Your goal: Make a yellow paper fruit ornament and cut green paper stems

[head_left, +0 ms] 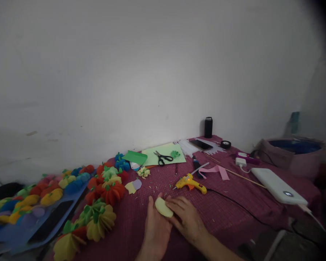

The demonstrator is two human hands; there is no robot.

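A pale yellow rounded piece (163,207), which looks like folded paper or foam, is held between my two hands just above the table's front. My left hand (158,228) cups it from the left and below, fingers partly hidden behind it. From the right, the bent fingers of my right hand (187,219) press on its edge. Just beyond my hands lies a yellow hot glue gun (191,182) with its nozzle to the left. Yellow and lilac cut pieces (133,186) rest to the left, near a small pile of pale yellow scraps (143,172).
Many colourful pumpkin-like paper crafts (112,192) cover the left side. Black scissors (163,158) lie on light green paper (149,151) at the back. To the right are pink strips (216,171), a wooden stick (241,174), a white power bank (278,186) and the glue gun's cord (241,205).
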